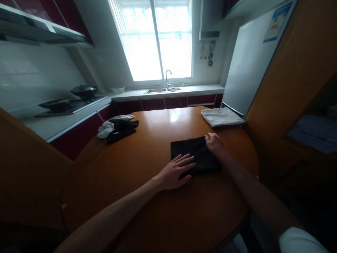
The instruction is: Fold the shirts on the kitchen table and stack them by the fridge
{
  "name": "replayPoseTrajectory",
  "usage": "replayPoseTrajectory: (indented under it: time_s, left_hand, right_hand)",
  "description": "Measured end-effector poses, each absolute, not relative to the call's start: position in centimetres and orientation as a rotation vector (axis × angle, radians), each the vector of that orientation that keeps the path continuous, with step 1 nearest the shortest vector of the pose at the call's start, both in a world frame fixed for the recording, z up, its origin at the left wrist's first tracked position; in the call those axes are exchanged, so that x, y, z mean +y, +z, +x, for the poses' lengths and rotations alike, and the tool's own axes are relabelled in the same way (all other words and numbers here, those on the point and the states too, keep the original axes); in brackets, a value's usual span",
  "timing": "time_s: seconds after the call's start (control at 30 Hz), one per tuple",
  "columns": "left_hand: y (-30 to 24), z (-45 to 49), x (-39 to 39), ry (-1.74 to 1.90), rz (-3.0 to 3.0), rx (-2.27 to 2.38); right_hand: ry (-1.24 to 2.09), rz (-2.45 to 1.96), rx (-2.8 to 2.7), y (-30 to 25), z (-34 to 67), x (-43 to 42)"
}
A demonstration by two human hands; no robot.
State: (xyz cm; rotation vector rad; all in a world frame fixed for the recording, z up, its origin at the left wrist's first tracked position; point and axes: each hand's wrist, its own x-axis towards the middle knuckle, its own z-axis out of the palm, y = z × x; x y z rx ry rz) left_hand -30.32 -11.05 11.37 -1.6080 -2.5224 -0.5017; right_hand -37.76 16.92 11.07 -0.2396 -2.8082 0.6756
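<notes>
A folded black garment (198,154), roughly rectangular, lies flat on the wooden table in front of me; its exact kind does not show. My left hand (177,171) rests on its near left part, palm down with the fingers stretched out and spread. At the far right corner of the cloth, my right hand (214,143) has its fingers curled over the edge and closed on it. The right forearm passes beside the garment's right edge.
The round-ended wooden table (126,168) carries a loose heap of black and white clothes (121,127) at far left and folded white cloth (222,117) at far right. Beyond are a sink (163,90), a stove with a pan (84,90) and a fridge (252,59).
</notes>
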Motion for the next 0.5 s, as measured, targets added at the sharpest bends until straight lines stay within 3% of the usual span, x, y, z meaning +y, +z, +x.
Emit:
replayPoseTrajectory:
  time_s: [0.27, 0.5]
  left_hand:
    - [11.6, -29.8, -10.1, -0.523, -1.885, -2.438]
    - [11.8, -30.0, -10.2, -0.519, -1.909, -2.448]
  right_hand:
    - [0.655, -0.302, -3.082, 11.0, -38.1, 19.0]
    - [1.024, -0.353, -3.065, 11.1, -38.0, 19.5]
